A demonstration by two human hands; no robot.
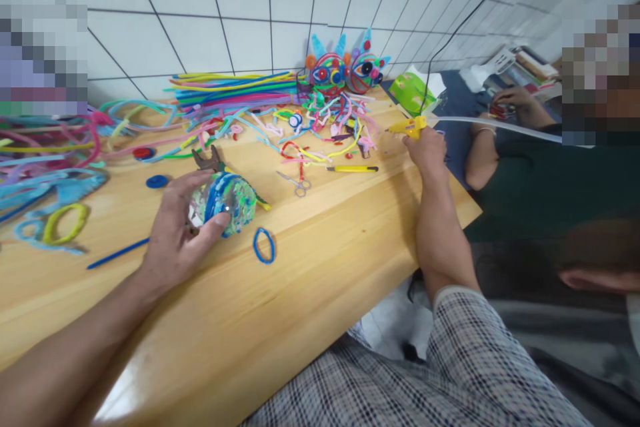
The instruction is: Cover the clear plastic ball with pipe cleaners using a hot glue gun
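My left hand [180,227] is closed round a clear rounded piece [233,203] covered with blue and green pipe cleaner bands; its exact kind is unclear. Behind it lie pliers [209,159] with yellow-green handles, partly hidden. A blue pipe cleaner loop [264,245] rests just right of that hand, and a straight blue pipe cleaner [117,253] runs beneath its wrist side. Out to the right, my right hand [425,145] grips a yellow glue gun [407,127], its nozzle pointing left above the table.
Small scissors [299,185] and a yellow utility knife [353,169] lie mid-table. Pipe cleaner scraps [320,137] and a bundle of pipe cleaners [235,90] spread along the wall. Two decorated figures [327,72] stand behind. A black cord hangs near the glue gun; another person's arm [483,153] is at right.
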